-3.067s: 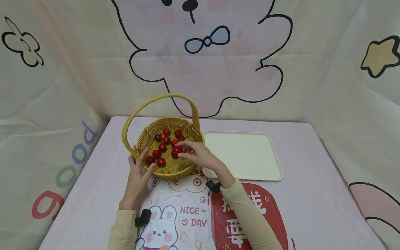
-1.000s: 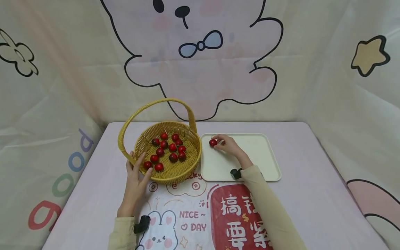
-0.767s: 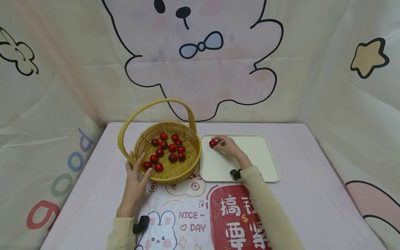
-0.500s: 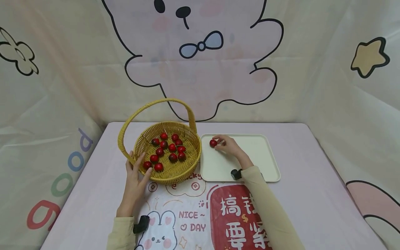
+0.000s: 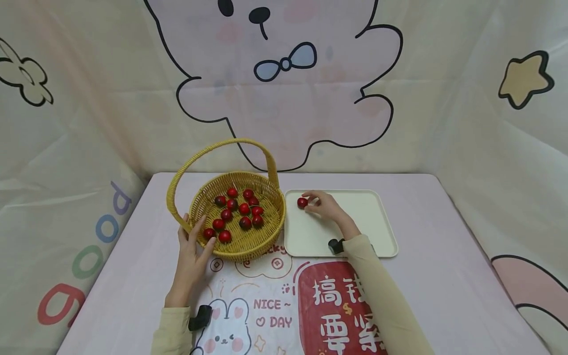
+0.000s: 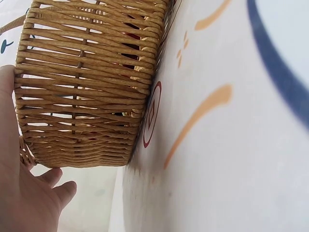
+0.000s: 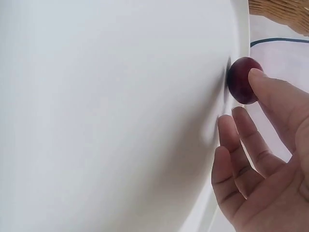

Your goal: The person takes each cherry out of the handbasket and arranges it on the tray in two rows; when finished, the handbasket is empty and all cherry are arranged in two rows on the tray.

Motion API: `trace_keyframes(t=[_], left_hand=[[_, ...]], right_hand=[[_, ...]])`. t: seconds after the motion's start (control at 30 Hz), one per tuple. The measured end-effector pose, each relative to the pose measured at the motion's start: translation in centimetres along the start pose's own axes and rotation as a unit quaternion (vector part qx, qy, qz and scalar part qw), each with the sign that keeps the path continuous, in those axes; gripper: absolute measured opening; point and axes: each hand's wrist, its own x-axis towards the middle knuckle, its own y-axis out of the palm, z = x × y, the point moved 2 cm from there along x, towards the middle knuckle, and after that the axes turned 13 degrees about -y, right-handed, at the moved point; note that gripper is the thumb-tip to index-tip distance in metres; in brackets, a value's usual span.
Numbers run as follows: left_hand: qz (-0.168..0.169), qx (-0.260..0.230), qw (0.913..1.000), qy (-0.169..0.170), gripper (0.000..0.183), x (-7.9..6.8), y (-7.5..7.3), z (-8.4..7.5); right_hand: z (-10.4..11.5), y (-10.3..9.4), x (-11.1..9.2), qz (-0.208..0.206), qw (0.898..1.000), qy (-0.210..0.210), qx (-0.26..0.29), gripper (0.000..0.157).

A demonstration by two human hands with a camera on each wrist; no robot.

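A yellow wicker basket (image 5: 266,241) with a tall arched handle stands left of the middle, several dark red cherries (image 5: 225,236) spread over its bottom. My left hand (image 5: 191,261) holds the basket's near left rim beside the foot of the handle. In the left wrist view, fingers (image 6: 63,191) reach round the outside of the woven wall. Over the left end of the cream tray (image 5: 346,246), my right hand (image 5: 328,207) pinches one cherry (image 5: 302,202). The right wrist view has the thumb on this cherry (image 7: 241,79), low by the tray's rim, with the other fingers slightly bent below.
The tray lies close along the basket's right side. Under the forearms, a printed mat (image 5: 275,291) with a rabbit and a red patch covers the near part of the table (image 5: 443,296). Patterned cloth walls (image 5: 337,108) enclose the table's back and sides.
About three seconds ago my right hand was inside the basket at the cherries; it has since moved right to the tray with one. Over the last second both hands have stayed almost still.
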Motion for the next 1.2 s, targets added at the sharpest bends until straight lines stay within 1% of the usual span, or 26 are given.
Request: trace_keyframes(t=[0.13,0.27,0.5,0.63,0.83,1.0,1.1,1.2], left_hand=[[-0.001,0.003,1.0,-0.006,0.062,0.0,0.0,0.0],[-0.003,0.004,1.0,-0.009,0.064,0.0,-0.1,-0.1],[-0.005,0.004,1.0,-0.004,0.064,-0.1,0.0,-0.1],[-0.004,0.004,1.0,-0.004,0.063,-0.1,-0.1,-0.1],[0.001,0.002,1.0,-0.007,0.063,0.0,0.0,0.0],[0.002,0.0,0.9999,-0.013,0.063,0.0,0.0,0.0],[0.002,-0.004,0.9999,-0.012,0.063,0.0,0.0,0.0],[0.003,-0.006,0.9999,-0.013,0.063,0.0,0.0,0.0]], right_hand=[[0.9,-0.3,0.1,0.003,1.0,-0.001,-0.017,0.041],[2.5,-0.5,0.4,-0.004,0.999,-0.002,-0.035,0.04],[6.7,-0.6,1.0,-0.038,0.997,-0.055,-0.046,0.037],[8.7,-0.3,1.4,-0.041,0.995,-0.078,-0.045,0.036],[10.9,0.3,1.7,-0.042,0.992,-0.113,-0.048,0.033],[12.3,1.1,2.0,-0.027,0.99,-0.129,-0.053,0.033],[13.0,1.8,2.3,-0.008,0.991,-0.126,-0.049,0.033],[13.7,2.5,2.7,0.013,0.992,-0.122,-0.034,0.032]])
